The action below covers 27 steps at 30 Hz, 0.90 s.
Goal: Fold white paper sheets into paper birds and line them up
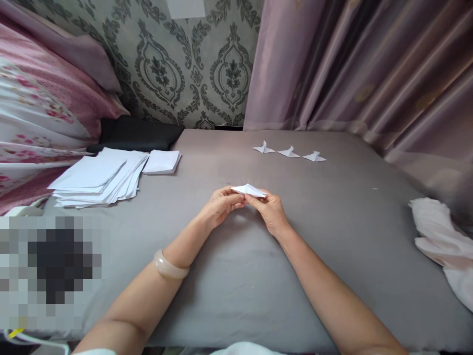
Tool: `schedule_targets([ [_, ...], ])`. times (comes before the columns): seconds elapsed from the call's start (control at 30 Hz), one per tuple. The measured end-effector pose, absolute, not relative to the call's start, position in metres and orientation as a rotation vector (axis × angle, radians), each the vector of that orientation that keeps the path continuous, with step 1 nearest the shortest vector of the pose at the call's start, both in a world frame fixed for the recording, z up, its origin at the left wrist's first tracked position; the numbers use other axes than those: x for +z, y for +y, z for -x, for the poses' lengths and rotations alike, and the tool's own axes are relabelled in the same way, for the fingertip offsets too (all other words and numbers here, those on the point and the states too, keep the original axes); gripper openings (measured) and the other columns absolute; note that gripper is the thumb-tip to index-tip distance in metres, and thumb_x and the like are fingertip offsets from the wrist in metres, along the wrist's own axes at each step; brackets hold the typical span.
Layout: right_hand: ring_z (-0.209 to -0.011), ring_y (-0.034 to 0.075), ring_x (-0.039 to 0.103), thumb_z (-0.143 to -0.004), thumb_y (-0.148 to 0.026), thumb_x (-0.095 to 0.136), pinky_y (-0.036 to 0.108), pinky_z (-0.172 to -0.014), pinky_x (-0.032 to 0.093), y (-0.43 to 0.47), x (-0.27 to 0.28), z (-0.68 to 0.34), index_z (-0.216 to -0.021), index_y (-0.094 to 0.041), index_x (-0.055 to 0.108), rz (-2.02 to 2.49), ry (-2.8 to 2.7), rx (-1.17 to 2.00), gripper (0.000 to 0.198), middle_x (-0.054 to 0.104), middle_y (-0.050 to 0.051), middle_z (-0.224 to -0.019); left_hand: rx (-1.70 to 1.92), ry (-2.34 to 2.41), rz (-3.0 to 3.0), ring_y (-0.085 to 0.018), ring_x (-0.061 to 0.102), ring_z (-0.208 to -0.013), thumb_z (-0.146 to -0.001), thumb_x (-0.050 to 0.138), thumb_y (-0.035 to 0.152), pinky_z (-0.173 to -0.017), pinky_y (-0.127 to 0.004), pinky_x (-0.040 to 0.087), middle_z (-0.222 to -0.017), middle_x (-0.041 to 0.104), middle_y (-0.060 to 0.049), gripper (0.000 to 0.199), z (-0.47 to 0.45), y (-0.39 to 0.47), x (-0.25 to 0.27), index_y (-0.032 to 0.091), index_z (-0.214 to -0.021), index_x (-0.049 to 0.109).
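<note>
A small folded white paper figure [248, 189] is held up between both hands over the middle of the grey-covered surface. My left hand [223, 203] pinches its left end, thumb in front and fingers curled beneath. At its right end my right hand [270, 209] grips the paper, with the thumb near the centre. Part of the lower edge is hidden by the thumbs. Three finished-looking folded paper birds [289, 151] stand in a row farther back on the right.
Large white paper sheets [92, 175] lie stacked at the back left, beside a pile of smaller paper squares [162, 161]. Behind them rests a black flat cushion-like item [136, 133]. White crumpled cloth [439, 236] lies at the right edge. Curtains [314, 64] hang behind; the lower left is pixelated.
</note>
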State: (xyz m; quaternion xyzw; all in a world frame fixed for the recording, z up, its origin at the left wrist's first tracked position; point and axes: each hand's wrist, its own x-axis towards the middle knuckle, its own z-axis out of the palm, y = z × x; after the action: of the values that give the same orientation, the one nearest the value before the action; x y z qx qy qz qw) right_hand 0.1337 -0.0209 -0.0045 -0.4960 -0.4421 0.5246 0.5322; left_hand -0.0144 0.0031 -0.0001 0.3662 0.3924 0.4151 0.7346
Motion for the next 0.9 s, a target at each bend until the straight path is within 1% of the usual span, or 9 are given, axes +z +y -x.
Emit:
schedule_targets([
  [0.1, -0.081, 0.019, 0.066, -0.067, -0.036, 0.073, 0.032, -0.077, 0.051, -0.019, -0.009, -0.135, -0.088, -0.017, 0.069, 1.237, -1.097, 1.120, 0.029, 0.072, 0.005, -0.085, 0.914, 0.882, -0.874, -0.013, 0.063, -0.078, -0.062, 0.078, 0.017, -0.073, -0.025, 0.048, -0.086, 0.067, -0.006, 0.036, 0.014, 0.002, 0.000, 0.011, -0.094, 0.062],
  [0.17, -0.078, 0.019, 0.065, -0.072, -0.033, 0.069, 0.031, -0.073, 0.050, -0.018, -0.012, -0.138, -0.089, -0.017, 0.068, 1.266, -1.209, 0.976, 0.024, 0.071, 0.006, -0.086, 0.963, 0.925, -0.972, -0.013, 0.062, -0.083, -0.062, 0.078, 0.019, -0.077, -0.026, 0.048, -0.095, 0.067, -0.007, 0.044, 0.014, 0.002, -0.002, 0.014, -0.101, 0.060],
  [0.27, -0.082, 0.018, 0.063, -0.081, -0.026, 0.059, 0.030, -0.075, 0.047, -0.020, -0.013, -0.146, -0.090, -0.018, 0.068, 1.338, -1.475, 0.547, 0.015, 0.068, 0.007, -0.090, 1.061, 1.048, -1.153, -0.014, 0.059, -0.091, -0.062, 0.078, 0.023, -0.081, -0.028, 0.048, -0.108, 0.062, -0.008, 0.050, 0.015, 0.004, -0.006, 0.016, -0.108, 0.057],
  [0.37, -0.092, 0.020, 0.059, -0.087, -0.017, 0.049, 0.033, -0.085, 0.040, -0.023, -0.012, -0.154, -0.094, -0.019, 0.067, 1.452, -1.749, 0.072, 0.020, 0.066, 0.009, -0.098, 1.142, 1.202, -1.246, -0.015, 0.059, -0.090, -0.065, 0.074, 0.026, -0.081, -0.029, 0.047, -0.104, 0.062, -0.008, 0.045, 0.017, 0.008, -0.011, 0.015, -0.105, 0.057],
  [0.47, -0.090, 0.021, 0.056, -0.089, -0.012, 0.043, 0.034, -0.084, 0.035, -0.025, -0.011, -0.157, -0.094, -0.019, 0.066, 1.529, -1.991, -0.146, 0.024, 0.065, 0.010, -0.097, 1.173, 1.279, -1.288, -0.014, 0.059, -0.087, -0.068, 0.069, 0.028, -0.080, -0.028, 0.047, -0.100, 0.063, -0.007, 0.036, 0.020, 0.010, -0.014, 0.015, -0.100, 0.059],
  [0.63, -0.084, 0.021, 0.054, -0.087, -0.009, 0.042, 0.034, -0.077, 0.033, -0.030, -0.010, -0.150, -0.088, -0.018, 0.064, 1.494, -2.330, -0.154, 0.024, 0.064, 0.009, -0.089, 1.091, 1.337, -1.367, -0.013, 0.057, -0.078, -0.070, 0.065, 0.030, -0.071, -0.025, 0.045, -0.090, 0.064, -0.005, 0.027, 0.026, 0.012, -0.015, 0.014, -0.093, 0.063],
  [0.77, -0.086, 0.021, 0.055, -0.082, -0.008, 0.045, 0.033, -0.073, 0.034, -0.036, -0.004, -0.151, -0.089, -0.019, 0.064, 1.508, -2.443, -0.006, 0.023, 0.063, 0.008, -0.093, 0.919, 1.322, -1.531, -0.012, 0.051, -0.065, -0.072, 0.059, 0.026, -0.063, -0.024, 0.043, -0.076, 0.060, -0.001, 0.022, 0.033, 0.013, -0.015, 0.015, -0.090, 0.066],
  [0.83, -0.088, 0.020, 0.056, -0.079, -0.007, 0.046, 0.032, -0.072, 0.035, -0.038, 0.000, -0.154, -0.093, -0.021, 0.065, 1.537, -2.423, 0.116, 0.028, 0.063, 0.007, -0.097, 0.817, 1.267, -1.692, -0.013, 0.052, -0.068, -0.072, 0.057, 0.022, -0.066, -0.026, 0.044, -0.078, 0.059, -0.002, 0.021, 0.035, 0.012, -0.012, 0.016, -0.089, 0.067],
  [0.9, -0.086, 0.018, 0.057, -0.078, -0.008, 0.047, 0.030, -0.069, 0.037, -0.038, 0.003, -0.159, -0.096, -0.023, 0.066, 1.582, -2.357, 0.270, 0.030, 0.063, 0.005, -0.100, 0.712, 1.196, -1.878, -0.016, 0.053, -0.080, -0.071, 0.057, 0.019, -0.075, -0.029, 0.046, -0.088, 0.060, -0.004, 0.022, 0.036, 0.010, -0.009, 0.018, -0.089, 0.069],
])
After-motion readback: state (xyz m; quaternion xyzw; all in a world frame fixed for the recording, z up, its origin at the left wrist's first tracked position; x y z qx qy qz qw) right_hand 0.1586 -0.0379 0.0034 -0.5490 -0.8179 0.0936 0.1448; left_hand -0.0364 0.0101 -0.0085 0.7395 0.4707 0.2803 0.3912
